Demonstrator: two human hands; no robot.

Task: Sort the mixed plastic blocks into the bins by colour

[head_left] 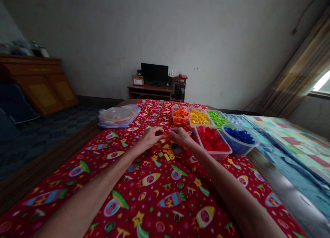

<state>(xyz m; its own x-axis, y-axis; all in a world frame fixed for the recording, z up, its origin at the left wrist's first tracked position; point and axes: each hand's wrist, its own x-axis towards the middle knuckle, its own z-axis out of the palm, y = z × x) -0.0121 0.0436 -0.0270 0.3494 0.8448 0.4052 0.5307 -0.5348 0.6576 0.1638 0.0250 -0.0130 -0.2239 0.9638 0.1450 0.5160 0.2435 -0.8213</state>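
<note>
Near the middle of the red patterned tablecloth (pixel 167 183), my two hands face each other with a small gap between them. My left hand (pixel 152 136) is curled, its thumb and fingers close together; whatever they hold is too small to make out. Pinched fingers on my right hand (pixel 179 135) point left, and their contents are also unclear. Just below the hands lies a loose group of small plastic pieces: a yellow ring (pixel 171 157), a yellow block (pixel 166 158), a green block (pixel 161 154), and several orange, red and dark blue ones, partly covered by the hands.
To the right stand clear tubs of orange pieces (pixel 180 115), yellow pieces (pixel 199 117), green pieces (pixel 217 119), red pieces (pixel 211 139) and blue pieces (pixel 238 134). Stacked translucent lids (pixel 119 115) lie at the left. Beyond the table is a desk with a monitor (pixel 154 74); a bed (pixel 291 138) is right.
</note>
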